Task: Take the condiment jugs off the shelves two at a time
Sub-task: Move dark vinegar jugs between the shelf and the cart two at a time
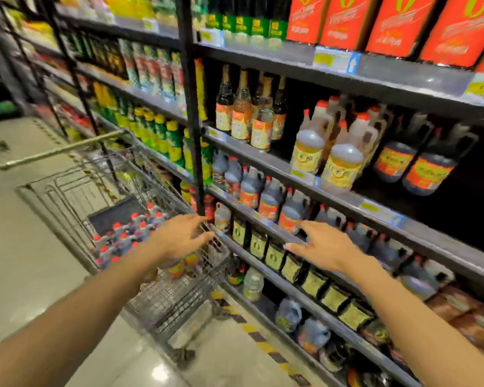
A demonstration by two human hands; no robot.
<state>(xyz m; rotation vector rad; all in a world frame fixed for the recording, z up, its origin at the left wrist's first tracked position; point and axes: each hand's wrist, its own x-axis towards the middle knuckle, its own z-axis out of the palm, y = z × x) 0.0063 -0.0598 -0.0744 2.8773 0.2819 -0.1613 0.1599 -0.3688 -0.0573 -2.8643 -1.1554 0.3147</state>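
Both arms reach out toward the shelves (347,201) in a shop aisle. The left hand (180,237) is above the near corner of the wire cart (179,297), with its fingers straight and spread, and it holds nothing. The right hand (323,248) is out in front of the shelf edge, fingers also spread wide, and it holds nothing too. Just past the right hand stands a row of dark jugs (270,199) with red caps and orange labels, none of them touched. More jugs of the same kind (129,233) stand packed close together inside the cart. One shelf higher there are yellow jugs (344,160) with handles, and red boxes (397,20) sit on the top shelf.
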